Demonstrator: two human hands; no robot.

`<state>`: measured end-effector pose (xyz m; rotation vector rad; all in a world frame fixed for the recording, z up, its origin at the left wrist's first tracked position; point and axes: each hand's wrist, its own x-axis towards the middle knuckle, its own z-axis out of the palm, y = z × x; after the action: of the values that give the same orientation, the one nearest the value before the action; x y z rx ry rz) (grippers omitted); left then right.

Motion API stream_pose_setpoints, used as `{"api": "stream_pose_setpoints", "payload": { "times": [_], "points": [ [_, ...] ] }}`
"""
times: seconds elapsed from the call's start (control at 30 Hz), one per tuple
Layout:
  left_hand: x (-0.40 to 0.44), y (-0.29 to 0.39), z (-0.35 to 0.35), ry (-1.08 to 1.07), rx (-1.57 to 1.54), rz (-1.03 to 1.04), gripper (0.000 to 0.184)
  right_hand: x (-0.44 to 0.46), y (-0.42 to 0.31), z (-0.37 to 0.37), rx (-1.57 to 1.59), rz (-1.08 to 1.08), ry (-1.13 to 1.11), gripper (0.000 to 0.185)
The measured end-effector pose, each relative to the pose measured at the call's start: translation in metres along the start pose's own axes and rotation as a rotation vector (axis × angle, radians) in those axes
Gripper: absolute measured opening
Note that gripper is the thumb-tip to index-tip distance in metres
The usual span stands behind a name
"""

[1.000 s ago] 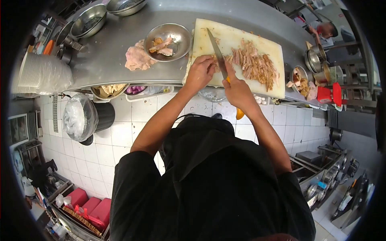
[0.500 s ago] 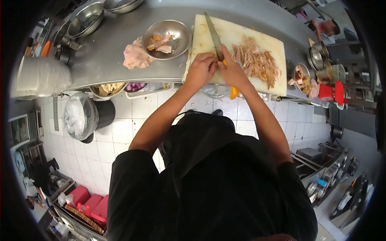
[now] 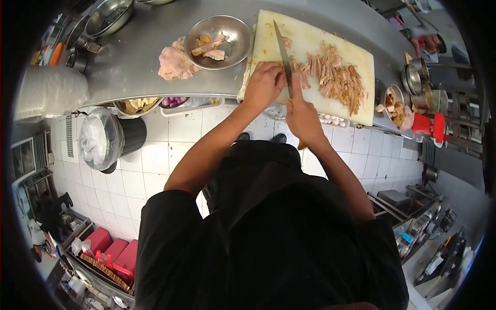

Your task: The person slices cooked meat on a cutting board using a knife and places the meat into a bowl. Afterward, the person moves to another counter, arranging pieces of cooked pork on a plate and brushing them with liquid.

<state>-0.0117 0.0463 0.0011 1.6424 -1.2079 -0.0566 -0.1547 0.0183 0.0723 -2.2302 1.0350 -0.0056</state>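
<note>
On the white cutting board (image 3: pixel 356 54), my left hand (image 3: pixel 266 85) presses with curled fingers beside the blade; whatever lies under the fingertips is mostly hidden. My right hand (image 3: pixel 304 120) is closed round the yellow handle of a long knife (image 3: pixel 283 51), its blade pointing away from me. Sliced meat (image 3: pixel 338 77) is spread over the board to the right of the blade, with a small piece near the blade's far part. A steel bowl (image 3: pixel 236 41) with several meat pieces stands left of the board. Pale raw-looking meat (image 3: pixel 175 63) lies on the counter beside that bowl.
The steel counter (image 3: pixel 124 77) also bears steel bowls (image 3: pixel 111 19) at the far left and a stack of wrapped containers (image 3: pixel 51 93). A bowl of meat (image 3: pixel 395 103) stands right of the board. Below are a lined bin (image 3: pixel 103 139) and trays. Another person (image 3: pixel 430 44) is at the far right.
The knife's handle has swung back toward me and my right hand with it, after being close to my left hand half a second ago. Slices now lie just right of the blade. The view has shifted slightly.
</note>
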Motion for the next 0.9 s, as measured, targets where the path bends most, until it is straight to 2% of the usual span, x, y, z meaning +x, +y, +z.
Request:
{"api": "stream_pose_setpoints", "payload": {
  "times": [0.1, 0.17, 0.2, 0.3, 0.37, 0.4, 0.47, 0.5, 0.57, 0.7, 0.77, 0.9],
  "points": [
    [0.000, 0.002, -0.002, -0.068, 0.014, -0.012, 0.018, 0.029, 0.013, 0.001, -0.085, -0.043, 0.098, 0.067],
    [0.002, 0.000, -0.003, -0.073, 0.030, -0.034, 0.017, 0.047, 0.015, -0.011, 0.057, -0.048, 0.009, 0.068],
    [0.000, -0.002, -0.002, -0.078, 0.028, -0.023, 0.017, 0.040, -0.015, -0.037, 0.123, 0.108, -0.122, 0.067],
    [0.000, -0.006, -0.001, -0.027, -0.024, -0.045, 0.015, 0.031, -0.032, -0.057, 0.077, 0.161, -0.190, 0.067],
    [0.002, -0.007, 0.000, -0.024, -0.210, -0.274, 0.013, 0.015, -0.037, -0.050, 0.092, 0.162, -0.160, 0.068],
    [0.003, -0.007, 0.001, -0.024, -0.212, -0.279, 0.013, 0.009, -0.040, -0.046, 0.105, 0.158, -0.136, 0.068],
    [0.004, -0.007, 0.004, 0.059, -0.129, -0.157, 0.009, 0.008, -0.023, -0.021, 0.018, 0.098, -0.084, 0.069],
    [0.003, -0.005, 0.005, 0.057, -0.138, -0.161, 0.009, 0.007, -0.020, -0.016, -0.070, 0.043, -0.023, 0.070],
    [0.002, -0.004, 0.004, 0.029, -0.022, -0.054, 0.010, 0.006, -0.017, -0.015, 0.023, 0.118, -0.077, 0.071],
    [0.002, -0.008, 0.006, 0.000, -0.009, -0.073, 0.009, 0.017, -0.005, 0.003, -0.053, 0.060, 0.012, 0.070],
    [0.004, -0.009, 0.004, -0.021, 0.015, -0.034, 0.009, 0.040, 0.008, 0.012, -0.106, -0.055, 0.127, 0.070],
    [0.006, -0.015, 0.002, -0.035, -0.032, -0.048, 0.009, 0.056, 0.001, -0.024, 0.025, -0.033, -0.004, 0.071]
  ]
}}
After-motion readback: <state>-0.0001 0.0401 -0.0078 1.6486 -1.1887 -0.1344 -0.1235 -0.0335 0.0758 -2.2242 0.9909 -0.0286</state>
